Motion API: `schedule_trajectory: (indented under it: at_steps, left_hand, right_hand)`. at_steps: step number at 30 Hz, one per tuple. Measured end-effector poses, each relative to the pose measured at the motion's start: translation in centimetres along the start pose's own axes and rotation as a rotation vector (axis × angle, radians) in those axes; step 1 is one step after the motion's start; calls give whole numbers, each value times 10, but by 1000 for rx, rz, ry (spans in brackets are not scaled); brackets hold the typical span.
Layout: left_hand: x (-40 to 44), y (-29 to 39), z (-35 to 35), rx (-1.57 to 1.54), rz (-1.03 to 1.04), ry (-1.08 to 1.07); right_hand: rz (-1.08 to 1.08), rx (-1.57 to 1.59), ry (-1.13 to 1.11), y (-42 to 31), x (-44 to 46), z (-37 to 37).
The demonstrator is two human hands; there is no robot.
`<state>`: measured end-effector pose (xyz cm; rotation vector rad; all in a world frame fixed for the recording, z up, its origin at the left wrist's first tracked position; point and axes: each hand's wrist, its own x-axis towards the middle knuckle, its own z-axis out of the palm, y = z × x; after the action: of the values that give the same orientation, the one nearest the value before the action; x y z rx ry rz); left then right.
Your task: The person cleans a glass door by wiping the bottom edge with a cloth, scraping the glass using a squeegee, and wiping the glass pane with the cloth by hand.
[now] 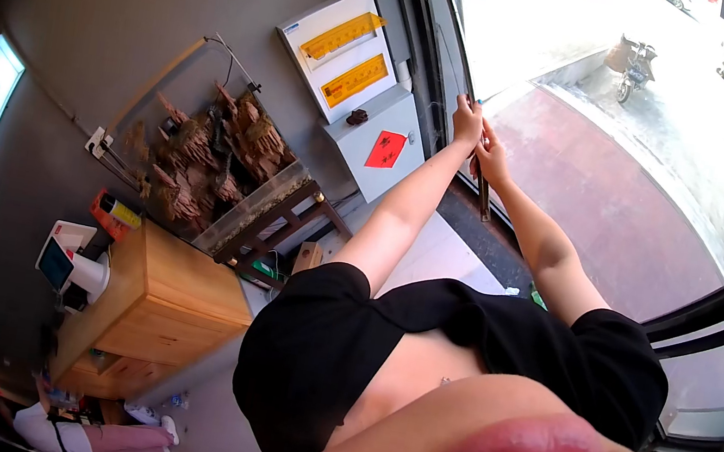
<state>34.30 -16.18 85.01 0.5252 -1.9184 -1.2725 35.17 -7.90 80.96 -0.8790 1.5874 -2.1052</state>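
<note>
Both my arms reach forward to the glass door's dark frame. My left hand is closed around the upper part of a long, narrow dark-brown strip. Just below it, my right hand is closed on the same strip, its fingers close to the left hand. The strip's lower end sticks out below my right hand, beside the door sill. What kind of thing it is I cannot make out. A small blue spot shows by the left fingertips.
Left of my hands, a grey metal box with a red paper sits below a white electrical panel. A rock-filled tank stands near a wooden counter with a white screen device. Another person is at lower left. Outside, a scooter is parked.
</note>
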Motion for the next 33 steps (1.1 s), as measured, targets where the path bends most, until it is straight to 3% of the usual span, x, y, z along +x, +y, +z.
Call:
schedule_trajectory:
  at_steps: [5,18,28,33]
  left_hand:
    - [1,-7,14,269,49,-92]
    - [-24,-123,45,350,-15,-186]
    - [-72,-176,40,404,-338,-485]
    - [-90,-165,43,368,-228,-317]
  right_hand:
    - [75,15,115,13,-3,-4]
    - [233,-109,134,74,-39,-26]
    - [420,-212,157,98,-88,-25]
    - [332,-228,152,89,-99,-29]
